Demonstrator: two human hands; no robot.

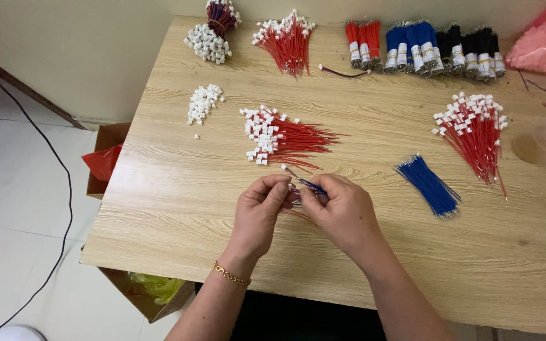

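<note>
At the near middle of the wooden table [178,208], the left hand [257,215] and the right hand [342,215] meet, fingertips pinched together on a short blue wire [311,185] with a small white connector [284,168] at its far end. Both hands are closed narrowly around the wire; a bit of red wire shows under them, too hidden to tell more. The left wrist wears a gold bracelet [231,276].

Just beyond the hands lies a loose heap of red wires with white connectors [279,137]. To the right lies a bundle of bare blue wires [429,186], and farther right a second heap of red connector wires [475,132]. A small pile of loose white connectors [202,103] sits to the left.

Along the far edge are a tied bunch of purple wires with white connectors [213,28], another red bunch [287,41], and a row of taped red, blue and black wire bundles [424,50]. A pink plastic bag [545,44] sits in the far right corner; its contents cannot be seen.

Off the left edge, on the floor, a cardboard box [105,158] holds something red [103,161]. Under the near edge another box [140,297] holds yellow material [156,286].
</note>
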